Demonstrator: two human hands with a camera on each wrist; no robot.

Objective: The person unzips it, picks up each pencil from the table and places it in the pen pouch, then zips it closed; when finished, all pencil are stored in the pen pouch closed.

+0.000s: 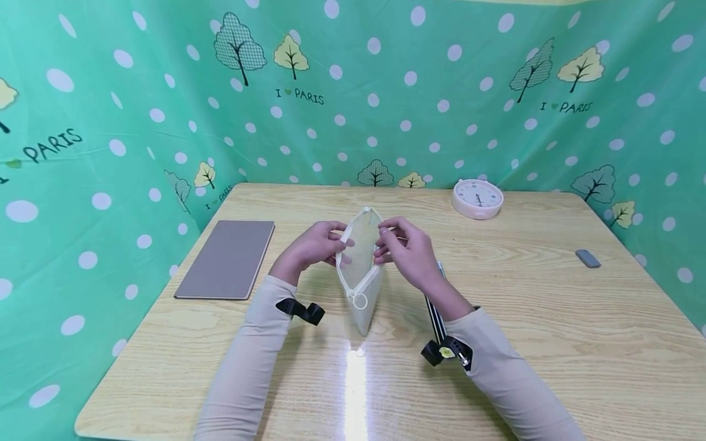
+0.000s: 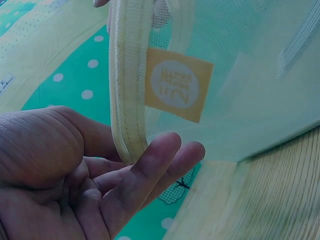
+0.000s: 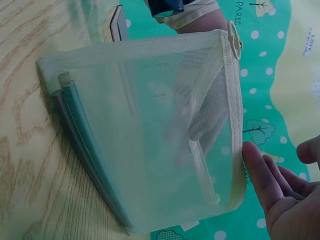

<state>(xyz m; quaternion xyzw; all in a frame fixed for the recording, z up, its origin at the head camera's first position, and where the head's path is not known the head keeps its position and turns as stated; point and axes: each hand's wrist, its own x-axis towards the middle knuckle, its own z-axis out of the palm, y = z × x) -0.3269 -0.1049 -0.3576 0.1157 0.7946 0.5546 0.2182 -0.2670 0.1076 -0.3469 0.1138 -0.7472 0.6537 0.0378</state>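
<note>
A pale translucent mesh zip pouch (image 1: 361, 245) stands upright on the table, its zipped mouth spread apart. My left hand (image 1: 320, 245) pinches the left rim; in the left wrist view its fingers (image 2: 155, 155) lie on the inner side, near a yellow label (image 2: 177, 85). My right hand (image 1: 407, 251) is at the opposite rim. In the right wrist view a straight fingertip of the right hand (image 3: 287, 195) touches the zipper edge, with the thumb held apart. Slim dark and teal sticks (image 3: 85, 140) show through the mesh along the pouch's bottom; their kind is unclear.
A grey notebook (image 1: 226, 260) lies at the left. Towards the back right stands a pink round clock (image 1: 477, 199), and a small grey-blue block (image 1: 587, 258) lies at the right. Black-and-white striped sticks (image 1: 436, 318) lie partly hidden under my right forearm.
</note>
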